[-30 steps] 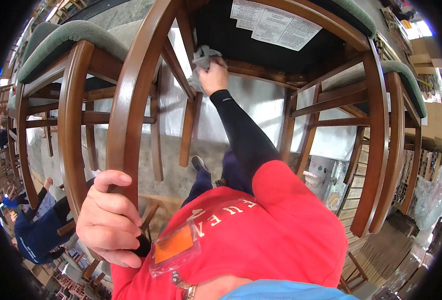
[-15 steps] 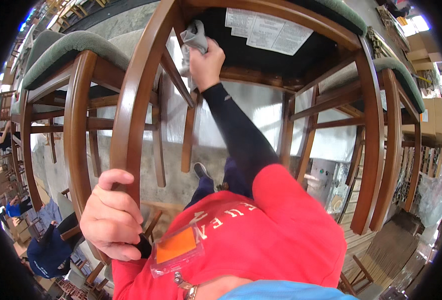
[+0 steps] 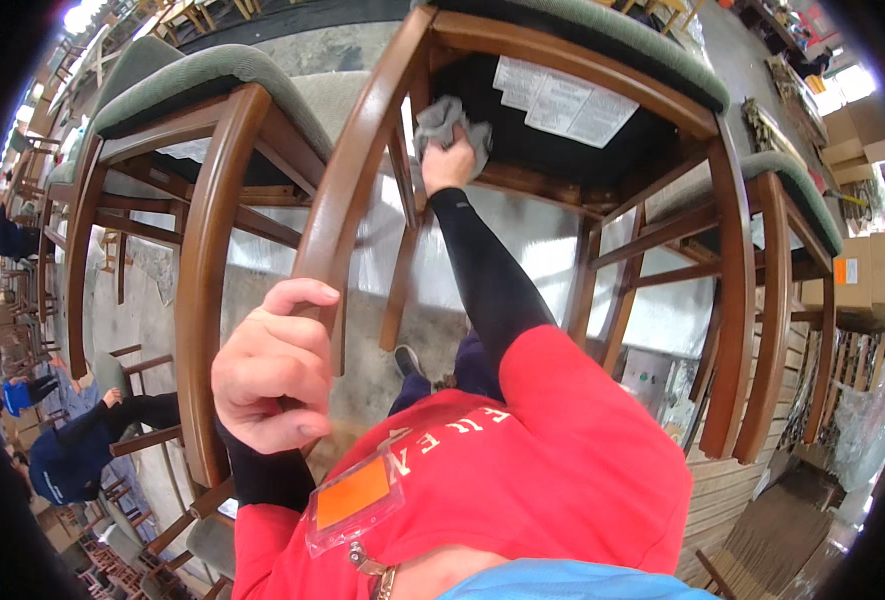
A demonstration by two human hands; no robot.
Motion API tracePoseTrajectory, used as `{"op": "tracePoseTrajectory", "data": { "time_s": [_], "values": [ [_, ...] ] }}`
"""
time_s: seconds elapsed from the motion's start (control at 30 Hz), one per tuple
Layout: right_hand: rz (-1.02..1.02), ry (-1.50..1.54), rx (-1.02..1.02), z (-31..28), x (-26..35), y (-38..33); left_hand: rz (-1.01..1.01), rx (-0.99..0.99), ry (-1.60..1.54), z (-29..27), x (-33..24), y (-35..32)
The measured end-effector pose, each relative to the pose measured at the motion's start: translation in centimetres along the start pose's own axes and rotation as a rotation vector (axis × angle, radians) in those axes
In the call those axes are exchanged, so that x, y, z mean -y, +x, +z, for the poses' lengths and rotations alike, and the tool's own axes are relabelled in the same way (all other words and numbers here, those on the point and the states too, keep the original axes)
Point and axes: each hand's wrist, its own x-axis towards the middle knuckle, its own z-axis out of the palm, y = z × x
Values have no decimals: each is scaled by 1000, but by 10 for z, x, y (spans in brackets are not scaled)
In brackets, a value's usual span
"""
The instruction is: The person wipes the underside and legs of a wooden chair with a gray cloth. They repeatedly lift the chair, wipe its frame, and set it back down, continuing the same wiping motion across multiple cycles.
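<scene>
My right hand [image 3: 450, 163] reaches under the tilted wooden chair [image 3: 573, 42] in front of me. It grips a bunched grey cloth [image 3: 454, 124] against the seat's dark underside, by the left side rail. My left hand [image 3: 275, 370] is in front of the lower part of this chair's left leg [image 3: 355, 185]. Its fingers are loosely bent, the thumb stands apart from the index finger, and nothing shows between them. Whether this hand touches the leg I cannot make out. White printed sheets [image 3: 568, 102] are fixed to the black underside, right of the cloth.
A similar chair [image 3: 218, 200] with a green-grey seat is close on the left, and another [image 3: 793, 200] on the right. Cardboard boxes [image 3: 868, 275] are stacked at far right. A co-worker in dark blue [image 3: 73, 460] is at lower left among more chairs.
The view has shifted, so the chairs appear further right and lower. The cloth has moved a little inward from the left rail, and my left hand appears higher and further right.
</scene>
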Motion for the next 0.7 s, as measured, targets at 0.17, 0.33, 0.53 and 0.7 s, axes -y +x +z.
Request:
{"op": "tracePoseTrajectory", "data": {
  "time_s": [0.17,0.33,0.53,0.7],
  "values": [
    [31,13,193,4,74,20,-52,-37,65,-3,-6,-10],
    [3,219,60,1,49,21,-34,-30,36,1,-4,-1],
    [411,426,252,-4,100,60,-70,-69,90,-1,-7,-8],
    [527,937,68,-52,84,98,-32,-8,71,-3,-4,-11]
  ]
}}
